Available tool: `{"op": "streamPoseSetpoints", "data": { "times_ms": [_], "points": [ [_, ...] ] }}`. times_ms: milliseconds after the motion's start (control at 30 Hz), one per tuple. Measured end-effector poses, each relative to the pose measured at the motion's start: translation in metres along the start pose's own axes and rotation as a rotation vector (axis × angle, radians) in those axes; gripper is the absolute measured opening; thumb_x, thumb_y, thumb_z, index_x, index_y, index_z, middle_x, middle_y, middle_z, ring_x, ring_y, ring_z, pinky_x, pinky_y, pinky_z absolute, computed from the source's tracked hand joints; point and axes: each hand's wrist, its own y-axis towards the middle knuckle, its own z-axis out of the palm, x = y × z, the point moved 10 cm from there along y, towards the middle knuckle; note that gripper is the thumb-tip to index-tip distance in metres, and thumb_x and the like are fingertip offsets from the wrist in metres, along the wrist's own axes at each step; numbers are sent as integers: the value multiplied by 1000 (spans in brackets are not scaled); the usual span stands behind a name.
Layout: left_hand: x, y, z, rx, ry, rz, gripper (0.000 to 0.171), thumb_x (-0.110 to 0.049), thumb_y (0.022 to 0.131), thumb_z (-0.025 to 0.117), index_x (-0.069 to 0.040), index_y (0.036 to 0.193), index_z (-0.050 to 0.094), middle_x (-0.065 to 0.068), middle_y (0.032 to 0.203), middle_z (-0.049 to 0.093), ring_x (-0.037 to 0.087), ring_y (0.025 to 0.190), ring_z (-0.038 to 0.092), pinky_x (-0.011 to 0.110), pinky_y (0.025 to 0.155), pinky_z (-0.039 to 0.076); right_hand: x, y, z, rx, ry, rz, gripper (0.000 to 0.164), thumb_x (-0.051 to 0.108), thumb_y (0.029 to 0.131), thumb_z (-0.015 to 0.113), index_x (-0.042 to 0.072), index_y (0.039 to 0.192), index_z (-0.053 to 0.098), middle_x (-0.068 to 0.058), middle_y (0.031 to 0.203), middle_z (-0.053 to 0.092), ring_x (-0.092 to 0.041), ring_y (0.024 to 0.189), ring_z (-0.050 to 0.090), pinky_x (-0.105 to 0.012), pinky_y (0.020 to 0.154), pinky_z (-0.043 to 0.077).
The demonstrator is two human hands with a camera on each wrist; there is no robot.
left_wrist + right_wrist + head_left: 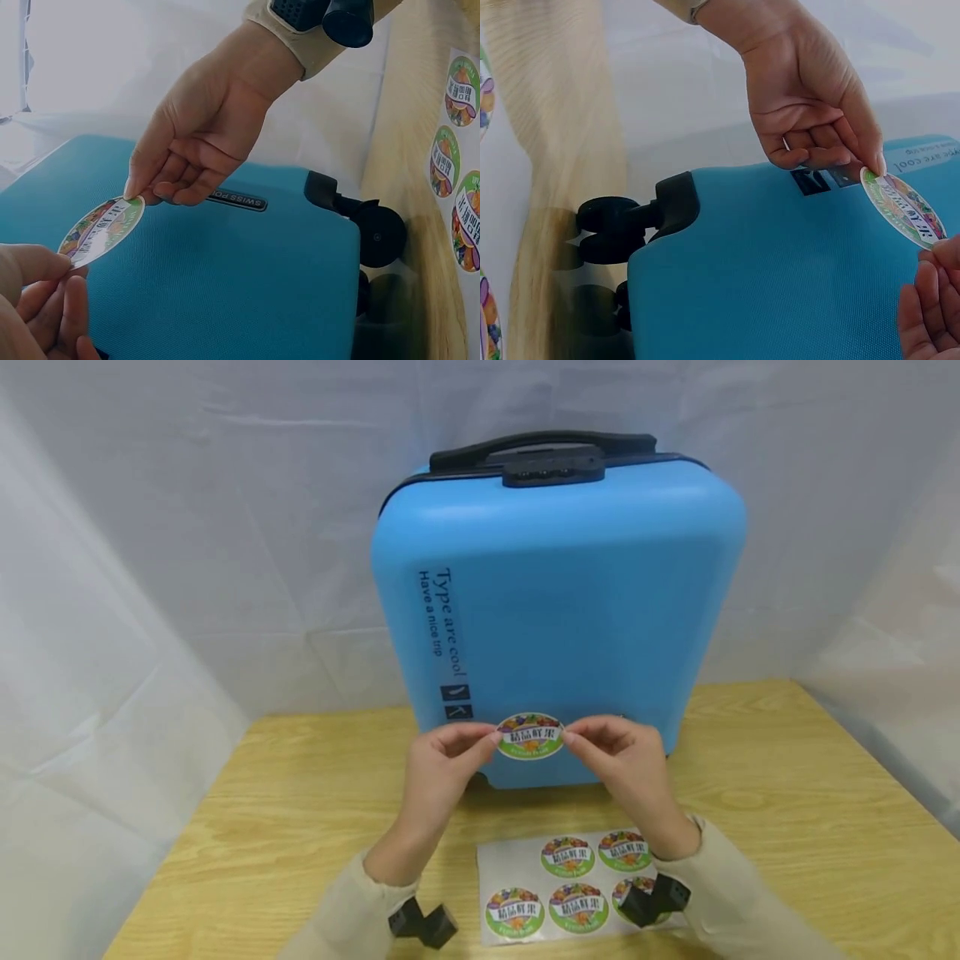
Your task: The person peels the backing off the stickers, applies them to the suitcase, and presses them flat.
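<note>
head view: both hands (438, 774) (636, 770) pinch one oval sticker (530, 737).

- My left hand (441, 768) and right hand (630, 766): bare.
- My left sleeve (341, 914) and right sleeve (746, 893): long, cream.
- My left wrist camera (438, 927) and right wrist camera (639, 906): black, blocky, angular.

Makeshift booth, white sheeting (300, 527) around three sides, wood-grain table (300, 810)
</note>
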Motion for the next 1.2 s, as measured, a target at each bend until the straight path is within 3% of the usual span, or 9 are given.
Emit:
{"op": "streamPoseSetpoints", "data": {
  "times_ms": [200,500,1200],
  "points": [
    [-14,2,-1,-44,22,102,13,-12,82,73,-3,92,72,7,88,71,17,78,65,26,68,54,4,6,-1,-25,31,-7,6,6,84,70,4,89,72,-15,79,69,-19,67,62,-24,60,50],
    [-35,5,0,-105,54,241,15,-18,82,74,-5,90,74,7,88,72,14,75,63,23,62,52,12,15,-8,-98,52,-19,7,7,84,70,1,87,72,-13,76,69,-19,67,64,-25,62,52],
    [-55,6,-4,-181,52,319,12,-11,81,74,-1,88,74,11,83,72,12,66,63,21,57,50,36,23,-7,-157,18,-155,6,6,83,71,4,88,74,-6,78,71,-14,65,63,-22,59,50]
  ]
}}
